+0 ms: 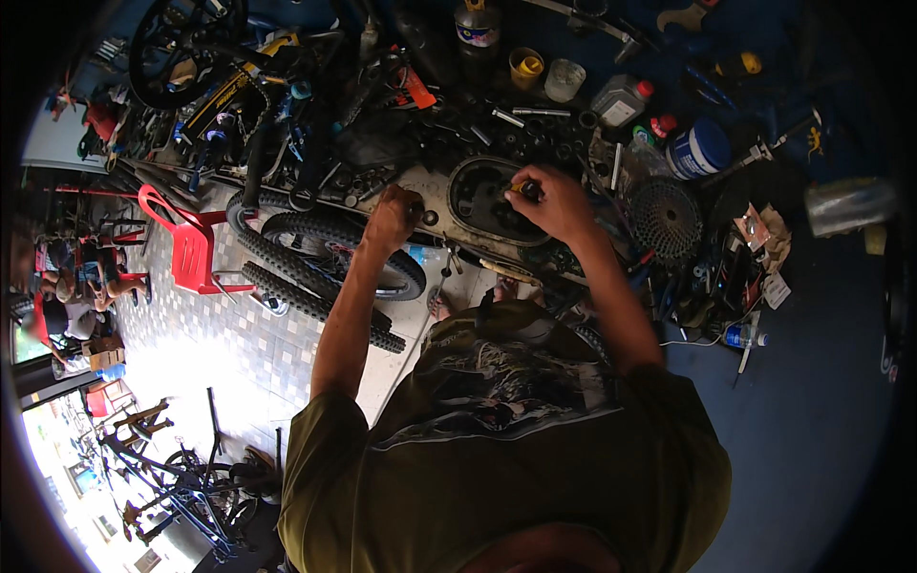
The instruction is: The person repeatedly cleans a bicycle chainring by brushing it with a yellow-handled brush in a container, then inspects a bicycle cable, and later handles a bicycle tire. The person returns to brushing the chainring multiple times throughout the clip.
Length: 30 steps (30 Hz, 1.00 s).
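My left hand [390,220] is closed round a small dark cylindrical part [417,212], whose round end sticks out to the right. Above an oval dark tray [462,227] with a pale rim, my right hand [559,202] pinches a small black and yellow part [528,190]. I cannot make out the exact kind of either part. The hands are apart, both over the near edge of a cluttered workbench [417,181]. Dark small parts lie in the tray.
Metal sockets [508,118], a grey bottle with red cap [621,99], a blue-white tub [697,150] and a large cassette [664,218] crowd the bench. Bicycle tyres [306,286] and a red chair [194,250] stand at left. People sit at far left.
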Motion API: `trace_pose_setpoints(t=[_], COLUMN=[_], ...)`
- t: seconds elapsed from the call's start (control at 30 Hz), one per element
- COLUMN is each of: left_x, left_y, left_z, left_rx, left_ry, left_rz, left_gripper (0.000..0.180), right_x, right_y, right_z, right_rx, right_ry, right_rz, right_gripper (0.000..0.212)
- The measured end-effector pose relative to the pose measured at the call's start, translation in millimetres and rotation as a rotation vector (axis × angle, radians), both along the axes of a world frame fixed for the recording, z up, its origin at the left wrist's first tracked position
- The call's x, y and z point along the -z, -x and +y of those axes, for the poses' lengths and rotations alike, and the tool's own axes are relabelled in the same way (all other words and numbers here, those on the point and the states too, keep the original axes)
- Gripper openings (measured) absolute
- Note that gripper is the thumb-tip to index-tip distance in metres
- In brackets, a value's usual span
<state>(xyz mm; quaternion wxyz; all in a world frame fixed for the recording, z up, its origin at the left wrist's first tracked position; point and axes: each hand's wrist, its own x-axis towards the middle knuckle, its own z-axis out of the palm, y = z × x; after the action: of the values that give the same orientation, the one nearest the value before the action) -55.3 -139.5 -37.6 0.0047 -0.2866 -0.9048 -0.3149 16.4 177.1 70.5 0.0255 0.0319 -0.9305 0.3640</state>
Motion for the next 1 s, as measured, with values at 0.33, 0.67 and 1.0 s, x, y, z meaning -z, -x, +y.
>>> trace_pose_setpoints(t=[0.33, 0.67, 1.0], left_x=[-45.7, -46.9, -41.7], left_y=[-11.7, -17.3, -13.5], left_z=[47.5, 125.5, 134.3], left_rx=[-0.159, -0.18, -0.181], left_ry=[-0.443, -0.298, -0.341], left_rz=[-0.255, -0.233, -0.108], left_gripper=[0.029, 0.031, 0.027], right_x=[62.3, 19.0, 21.7], right_y=[8.7, -6.5, -13.2], right_z=[12.1, -12.4, 1.0], right_rx=[0.167, 0.188, 0.252], right_ry=[0.014, 0.474, 0.464], right_rz=[-0.01, 0.07, 0.098], right_gripper=[0.032, 0.028, 0.03])
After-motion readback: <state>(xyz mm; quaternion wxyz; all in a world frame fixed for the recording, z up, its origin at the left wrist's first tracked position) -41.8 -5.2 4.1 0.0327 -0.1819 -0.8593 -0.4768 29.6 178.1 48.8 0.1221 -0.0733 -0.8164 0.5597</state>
